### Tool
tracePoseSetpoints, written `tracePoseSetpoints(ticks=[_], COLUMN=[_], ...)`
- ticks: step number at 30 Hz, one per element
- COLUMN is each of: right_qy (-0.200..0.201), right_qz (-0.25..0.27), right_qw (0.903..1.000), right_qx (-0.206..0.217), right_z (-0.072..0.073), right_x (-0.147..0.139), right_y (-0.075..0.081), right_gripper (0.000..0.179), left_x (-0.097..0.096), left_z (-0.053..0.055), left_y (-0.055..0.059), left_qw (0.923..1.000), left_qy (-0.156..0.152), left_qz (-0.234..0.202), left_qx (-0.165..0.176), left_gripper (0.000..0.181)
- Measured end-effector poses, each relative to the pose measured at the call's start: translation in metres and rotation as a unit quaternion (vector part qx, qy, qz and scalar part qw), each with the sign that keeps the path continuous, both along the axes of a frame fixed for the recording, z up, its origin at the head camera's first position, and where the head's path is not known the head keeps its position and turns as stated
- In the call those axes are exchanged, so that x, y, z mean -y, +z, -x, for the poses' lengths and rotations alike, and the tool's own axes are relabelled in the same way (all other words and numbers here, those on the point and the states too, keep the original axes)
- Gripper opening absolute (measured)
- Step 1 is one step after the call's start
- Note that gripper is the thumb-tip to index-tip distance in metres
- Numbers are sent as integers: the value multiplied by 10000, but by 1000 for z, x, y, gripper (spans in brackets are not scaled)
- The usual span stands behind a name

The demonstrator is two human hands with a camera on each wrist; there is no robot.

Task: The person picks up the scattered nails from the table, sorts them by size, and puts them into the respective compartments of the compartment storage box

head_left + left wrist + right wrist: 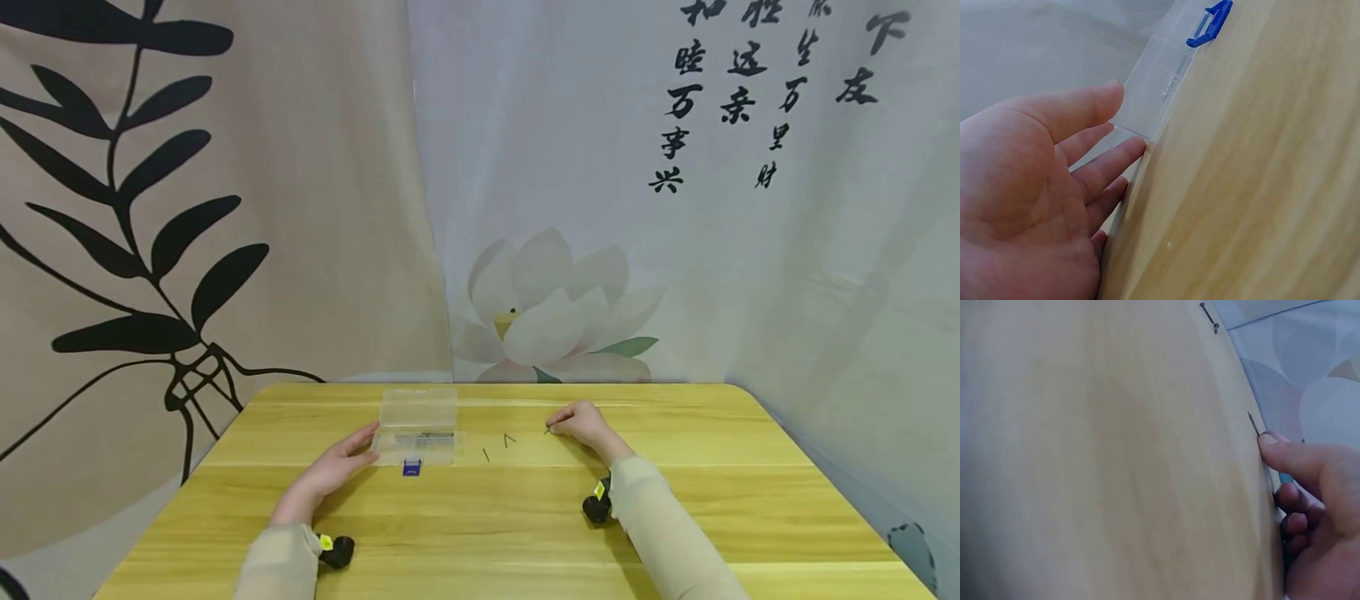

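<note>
A clear plastic box (384, 454) with its lid (417, 408) raised stands on the wooden table. Its front carries a blue latch (1213, 25). Thin dark pieces lie inside the box. My left hand (339, 468) rests its straight fingertips at the box's left end, thumb beside the front wall. Right of the box, my right hand (587, 425) pinches a thin dark nail (1254, 423) between thumb and fingers, its pointed end sticking out close over the tabletop. Between box and right hand lie a few loose nails, one single (486, 455) and a pair (509, 439) meeting at an angle.
The wooden table (480, 533) runs back to a hanging cloth (555, 192) printed with a flower and dark characters. Another cloth with dark leaves (337, 208) hangs at the left. Each wrist wears a small black camera, such as the right camera (597, 507).
</note>
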State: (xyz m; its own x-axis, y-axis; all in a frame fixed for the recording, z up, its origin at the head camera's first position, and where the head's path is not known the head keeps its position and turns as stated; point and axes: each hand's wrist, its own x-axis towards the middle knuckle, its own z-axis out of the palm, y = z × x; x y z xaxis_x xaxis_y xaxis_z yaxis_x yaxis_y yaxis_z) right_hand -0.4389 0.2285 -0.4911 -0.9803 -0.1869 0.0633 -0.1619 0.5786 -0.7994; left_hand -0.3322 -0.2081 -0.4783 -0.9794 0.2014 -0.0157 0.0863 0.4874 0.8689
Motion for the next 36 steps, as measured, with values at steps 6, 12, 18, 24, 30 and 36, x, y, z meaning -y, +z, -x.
tracePoseSetpoints(ticks=[6,12,18,24,30,36], right_qy=[89,161,133,91,155,341], right_qz=[-117,-245,-46,290,724,770], right_qw=[9998,9994,9999,9994,9970,9964], right_qx=[-132,-175,-84,169,208,133], right_z=[2,3,2,2,7,15], right_x=[-2,-3,-3,-1,-4,-10], right_y=[-2,-4,-3,2,11,22], right_gripper=[4,5,8,13,15,20], left_x=[-1,0,1,2,3,1], left_z=[1,1,2,1,-1,1], left_y=[-1,-2,-3,-3,-2,-3], left_qw=[10000,10000,10000,10000,10000,10000], left_qy=[14,40,63,29,35,50], left_qz=[-34,-20,-3,-7,21,-8], left_qx=[-17,-29,7,13,-37,-20], left_gripper=[61,61,63,62,62,62])
